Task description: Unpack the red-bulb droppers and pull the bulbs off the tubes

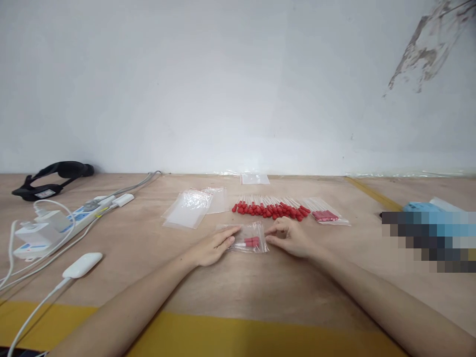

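**Both hands pressed on a small clear bag of red-capped pieces**

Nearest you, a yellow band (238, 337) runs along the front edge of the surface (230, 287), which is bare, matte, tan board with a faint grain. Your two forearms reach in from the lower corners.

Your left hand (213, 245) lies flat, fingers together, its fingertips resting on the left edge of a small clear plastic bag (248, 237). Your right hand (292, 237) curls in at the bag's right edge, fingertips touching the film; whether it is pinching the film you cannot tell. The bag lies flat between the hands, glossy and crinkled, with a few short red pieces (252, 242) inside.

To your left sit a smooth white oval adapter (82, 265) on a white cable, and a white power strip (55, 225) with plugs in it.

Just beyond the hands lies a row of thin clear tubes with red caps (270, 208), packed side by side. To its right is a filled bag of red pieces (326, 214); to its left, a loose stack of empty clear bags (189, 208). A black strap-like headset (52, 177) rests at the far left, by the wall.

A blurred blue and dark object (431, 233) sits at the right. Behind everything stands a plain white wall (223, 84), scuffed and flaking at its upper right.
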Demonstrator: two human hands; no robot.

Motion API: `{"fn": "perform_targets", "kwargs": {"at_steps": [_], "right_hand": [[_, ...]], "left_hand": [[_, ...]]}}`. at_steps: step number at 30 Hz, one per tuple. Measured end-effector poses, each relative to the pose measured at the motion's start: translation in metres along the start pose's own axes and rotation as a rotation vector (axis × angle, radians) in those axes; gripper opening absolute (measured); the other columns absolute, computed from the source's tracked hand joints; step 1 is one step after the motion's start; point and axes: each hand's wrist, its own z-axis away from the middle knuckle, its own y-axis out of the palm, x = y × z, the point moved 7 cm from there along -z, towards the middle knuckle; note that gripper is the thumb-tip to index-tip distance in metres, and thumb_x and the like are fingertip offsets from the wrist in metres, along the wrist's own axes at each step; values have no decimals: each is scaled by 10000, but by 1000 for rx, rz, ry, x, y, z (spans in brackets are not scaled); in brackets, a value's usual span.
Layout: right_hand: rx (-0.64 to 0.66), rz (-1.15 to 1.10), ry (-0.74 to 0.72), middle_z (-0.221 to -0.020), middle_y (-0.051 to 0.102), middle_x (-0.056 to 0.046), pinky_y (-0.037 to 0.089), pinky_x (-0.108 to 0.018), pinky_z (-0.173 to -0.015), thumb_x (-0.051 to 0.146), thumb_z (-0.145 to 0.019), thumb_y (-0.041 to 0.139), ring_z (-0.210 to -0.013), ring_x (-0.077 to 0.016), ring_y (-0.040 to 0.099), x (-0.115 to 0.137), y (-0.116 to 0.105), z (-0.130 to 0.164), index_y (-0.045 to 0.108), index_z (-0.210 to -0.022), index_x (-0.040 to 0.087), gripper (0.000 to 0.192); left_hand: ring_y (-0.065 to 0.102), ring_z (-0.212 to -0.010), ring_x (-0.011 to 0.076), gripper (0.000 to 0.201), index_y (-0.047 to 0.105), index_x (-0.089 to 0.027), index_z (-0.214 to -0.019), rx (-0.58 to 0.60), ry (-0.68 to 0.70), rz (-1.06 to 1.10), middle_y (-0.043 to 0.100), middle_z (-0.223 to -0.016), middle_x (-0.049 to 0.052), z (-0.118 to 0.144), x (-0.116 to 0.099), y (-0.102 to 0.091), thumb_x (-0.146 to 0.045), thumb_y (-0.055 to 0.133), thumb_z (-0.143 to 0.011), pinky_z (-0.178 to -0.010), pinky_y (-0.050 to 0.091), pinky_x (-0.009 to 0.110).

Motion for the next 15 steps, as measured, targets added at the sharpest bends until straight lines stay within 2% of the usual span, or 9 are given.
{"fn": "perform_targets", "kwargs": {"at_steps": [4, 9, 12, 15], "right_hand": [[93, -95, -68, -856, 628, -31, 402, -290, -753, 359, -750, 575, -803, -153, 538, 11, 11, -6, 677, -846, 226, 194], [211, -161, -120, -911, 632, -22, 392, -293, -788, 347, -698, 636, -855, -167, 543, 28, 23, -10, 658, -871, 208, 223], [215, -135, -124, -886, 617, -17, 396, -272, -743, 280, -702, 625, -818, -152, 538, 35, 26, -8, 632, -822, 193, 148], [143, -19, -69, -772, 581, -18, 388, -254, -655, 225, -708, 585, -716, -138, 511, 32, 25, -7, 559, -734, 173, 64]], "left_hand": [[325, -1253, 169, 456, 310, -209, -1331, -2, 82, -50, 354, -1369, 32, -2, 0, 4, -392, 263, -916, -1056, 253, 341], [298, -1266, 167, 457, 268, -217, -1349, 6, 154, -97, 329, -1383, 29, -3, -4, 9, -377, 258, -921, -1067, 231, 354], [271, -1280, 171, 452, 261, -231, -1351, 21, 167, -117, 308, -1393, 29, -3, -8, 9, -376, 246, -923, -1073, 214, 367], [255, -1287, 166, 448, 269, -243, -1348, 29, 160, -128, 288, -1403, 25, -3, -10, 9, -382, 243, -922, -1074, 213, 358]]}}
